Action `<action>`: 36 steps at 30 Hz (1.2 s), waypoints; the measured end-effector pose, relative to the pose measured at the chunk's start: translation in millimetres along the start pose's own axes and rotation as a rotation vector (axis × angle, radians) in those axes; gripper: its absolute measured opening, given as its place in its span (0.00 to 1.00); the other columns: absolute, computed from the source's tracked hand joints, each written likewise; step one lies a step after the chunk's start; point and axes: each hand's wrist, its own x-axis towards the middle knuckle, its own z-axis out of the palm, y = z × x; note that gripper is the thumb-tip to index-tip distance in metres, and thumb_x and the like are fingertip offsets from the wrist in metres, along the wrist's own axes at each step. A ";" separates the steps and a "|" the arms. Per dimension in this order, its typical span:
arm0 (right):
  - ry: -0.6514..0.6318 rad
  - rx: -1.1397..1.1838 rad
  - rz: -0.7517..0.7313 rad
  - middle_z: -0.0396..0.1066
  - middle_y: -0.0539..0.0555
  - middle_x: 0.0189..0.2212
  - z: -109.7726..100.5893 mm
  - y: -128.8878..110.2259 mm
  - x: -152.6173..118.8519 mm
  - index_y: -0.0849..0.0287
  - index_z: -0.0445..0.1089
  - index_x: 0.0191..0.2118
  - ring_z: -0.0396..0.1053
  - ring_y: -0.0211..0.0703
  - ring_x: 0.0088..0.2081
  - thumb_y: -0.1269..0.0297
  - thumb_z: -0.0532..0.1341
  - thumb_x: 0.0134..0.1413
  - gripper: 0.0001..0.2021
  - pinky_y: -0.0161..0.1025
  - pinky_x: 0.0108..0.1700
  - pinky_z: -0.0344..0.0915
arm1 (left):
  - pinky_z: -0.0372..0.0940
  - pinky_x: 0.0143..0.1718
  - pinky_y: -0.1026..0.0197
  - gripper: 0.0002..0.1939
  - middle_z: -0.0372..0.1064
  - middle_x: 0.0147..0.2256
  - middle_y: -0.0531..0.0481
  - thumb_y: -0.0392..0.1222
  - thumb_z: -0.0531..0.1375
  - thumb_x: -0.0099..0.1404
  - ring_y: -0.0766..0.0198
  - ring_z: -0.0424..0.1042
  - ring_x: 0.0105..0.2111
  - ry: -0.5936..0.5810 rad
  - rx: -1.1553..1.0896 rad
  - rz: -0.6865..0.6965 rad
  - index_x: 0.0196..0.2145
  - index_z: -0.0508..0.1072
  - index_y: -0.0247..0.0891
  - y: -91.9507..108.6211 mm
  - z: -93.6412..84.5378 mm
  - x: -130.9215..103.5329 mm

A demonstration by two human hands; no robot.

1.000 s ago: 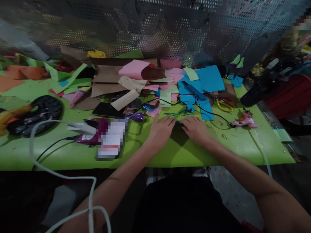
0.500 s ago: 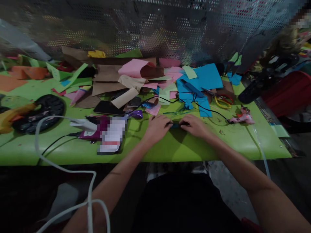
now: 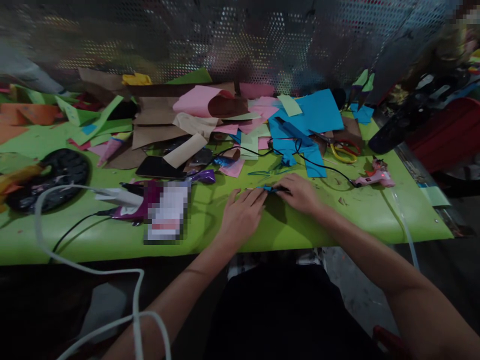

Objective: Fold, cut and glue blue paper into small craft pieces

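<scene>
Blue piece (image 3: pixel 267 188) between hands (image 3: pixel 243 215), bright screen (image 3: pixel 169 210) pixelated, unreadable

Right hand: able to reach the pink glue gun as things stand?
Probably yes, though the right hand is at a blue piece: just small scraps and black cord lie toward the glue gun.

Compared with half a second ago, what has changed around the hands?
The left hand, curled before, now lies flatter, fingers stretched toward the right hand. The small blue piece shows more clearly near their fingertips. The right hand's fingers remain curled beside it; whether either grip changed cannot be told. The pink glue gun and scissors stayed put on the green table.
</scene>
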 end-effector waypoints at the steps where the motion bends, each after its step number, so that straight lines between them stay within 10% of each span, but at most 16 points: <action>1: 0.003 -0.017 -0.004 0.76 0.56 0.41 -0.6 -0.6 -1.6 0.55 0.75 0.47 0.70 0.50 0.46 0.67 0.59 0.63 0.10 0.44 0.48 0.64 | 0.55 0.61 0.44 0.21 0.70 0.60 0.45 0.39 0.49 0.73 0.51 0.70 0.56 -0.016 0.002 -0.004 0.61 0.69 0.42 -0.2 0.7 0.8; 29: -0.043 -0.159 -0.013 0.75 0.57 0.41 -12.7 -0.8 -1.9 0.58 0.73 0.42 0.68 0.51 0.46 0.70 0.60 0.62 0.06 0.45 0.45 0.59 | 0.65 0.57 0.50 0.22 0.76 0.51 0.46 0.36 0.60 0.64 0.55 0.73 0.52 -0.062 -0.357 -0.101 0.56 0.73 0.41 -25.3 4.5 56.3; 36: -0.080 -0.179 -0.080 0.76 0.57 0.40 -15.2 5.2 -2.8 0.58 0.73 0.42 0.69 0.50 0.44 0.69 0.60 0.61 0.06 0.44 0.43 0.59 | 0.68 0.52 0.54 0.16 0.77 0.49 0.46 0.34 0.56 0.67 0.57 0.75 0.48 0.104 -0.412 -0.265 0.49 0.77 0.40 -32.4 3.6 69.0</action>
